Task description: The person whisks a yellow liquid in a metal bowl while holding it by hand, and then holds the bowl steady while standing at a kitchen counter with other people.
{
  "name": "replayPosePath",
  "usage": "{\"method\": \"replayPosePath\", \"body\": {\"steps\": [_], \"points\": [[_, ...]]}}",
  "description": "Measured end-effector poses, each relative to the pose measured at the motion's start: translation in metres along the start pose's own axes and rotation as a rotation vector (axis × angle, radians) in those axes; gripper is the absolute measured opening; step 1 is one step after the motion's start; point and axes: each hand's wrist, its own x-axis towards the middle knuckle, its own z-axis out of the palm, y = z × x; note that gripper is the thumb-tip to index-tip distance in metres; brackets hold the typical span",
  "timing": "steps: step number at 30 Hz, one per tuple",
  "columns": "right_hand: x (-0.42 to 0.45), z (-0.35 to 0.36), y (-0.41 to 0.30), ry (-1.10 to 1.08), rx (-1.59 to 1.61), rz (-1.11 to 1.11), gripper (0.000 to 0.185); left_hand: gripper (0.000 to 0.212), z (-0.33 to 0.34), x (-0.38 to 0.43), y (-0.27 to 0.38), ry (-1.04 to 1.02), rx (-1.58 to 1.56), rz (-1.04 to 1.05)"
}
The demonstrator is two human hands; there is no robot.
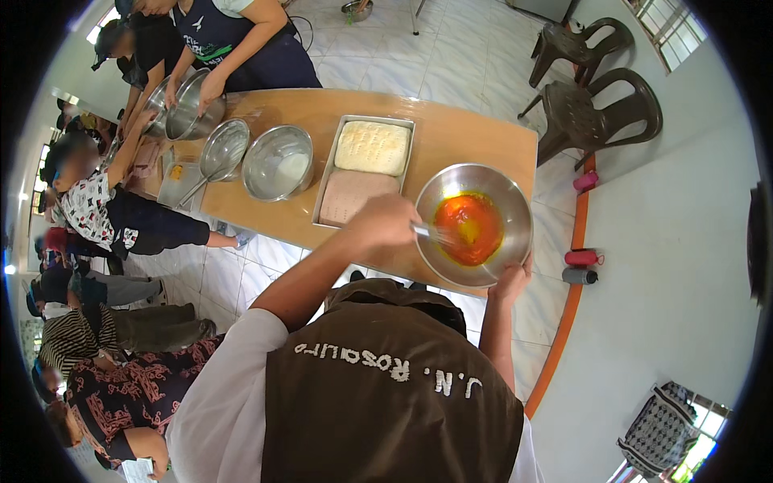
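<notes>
My left hand (386,218) grips the handle of a wire whisk (436,233), whose blurred wires dip into a large stainless steel mixing bowl (513,205). Orange-red and yellow liquid (471,232) pools in the bottom of that bowl. On its near right rim, my right hand (511,281) holds the bowl at the table's edge. Just left of the bowl lies a rectangular metal baking pan (331,160). It carries a pale, lightly browned baked slab (372,148) and a pinkish slab (357,196) pricked with holes. My left forearm passes over the near side of the pan.
Further left on the wooden table (471,136) stand a metal bowl (256,163) with white residue and another bowl (220,142) with a whisk (211,181). A co-worker (241,48) handles metal bowls (193,108) across the table. More people stand at left; plastic chairs (604,111) are at right.
</notes>
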Motion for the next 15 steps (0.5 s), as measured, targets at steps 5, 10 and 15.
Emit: {"method": "replayPosePath", "body": {"steps": [5, 10, 15], "points": [[0.005, 0.010, 0.000, 0.019, 0.036, 0.012, 0.062, 0.020, 0.020, 0.006, 0.016, 0.263, 0.028, 0.100], [-0.002, 0.016, -0.001, 0.022, -0.036, -0.001, 0.062, 0.024, -0.003, 0.008, 0.003, 0.193, 0.040, -0.031], [0.001, 0.021, -0.001, 0.042, -0.021, 0.014, 0.070, 0.031, -0.002, 0.002, 0.000, 0.084, 0.089, 0.075]]}}
